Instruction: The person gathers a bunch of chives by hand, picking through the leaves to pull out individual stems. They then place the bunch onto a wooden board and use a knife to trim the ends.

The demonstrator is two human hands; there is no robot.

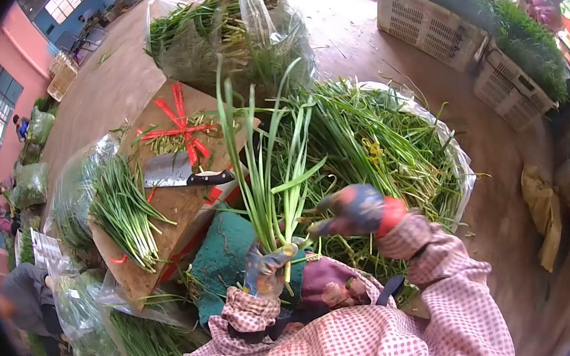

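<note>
My left hand [268, 268], in a patterned glove, is closed around the lower end of a few long green stalks [287, 185] that fan upward. My right hand [352, 211], gloved and blurred, is just right of the stalks; its fingers look spread but are smeared by motion. Beyond it lies a large heap of loose green stalks [375, 136] on white plastic. On a wooden board [135, 270] to the left are a cleaver [170, 171], red strips [177, 118], trimmings and a bundle of green stalks [126, 208].
A clear bag of greens [229, 50] stands beyond the board. White crates [428, 26] of greens line the right side. More bagged greens [86, 317] lie at lower left, near a seated person [28, 296]. A yellowish sack [540, 213] lies on the floor at right.
</note>
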